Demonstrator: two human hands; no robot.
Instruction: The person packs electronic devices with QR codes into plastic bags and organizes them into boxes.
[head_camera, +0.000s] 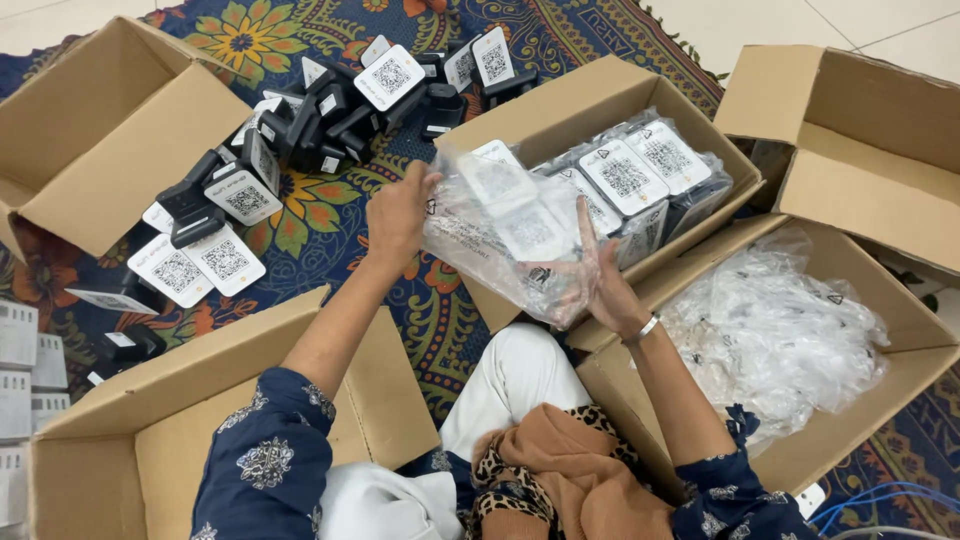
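My left hand (398, 212) grips the top left edge of a clear plastic bag (500, 235) that holds a black device with a white coded label. My right hand (598, 278) presses flat against the bag's lower right side, fingers spread, a bangle on the wrist. The bag hangs just above the front of a cardboard box (560, 105) packed with several bagged devices (640, 170) of the same kind.
A pile of unbagged black devices (310, 120) with white labels lies on the patterned rug. An empty box (100, 130) stands at far left, another (150, 440) by my left arm. At right, a box (900, 350) holds loose clear bags (770, 330); another box (860, 130) stands behind it.
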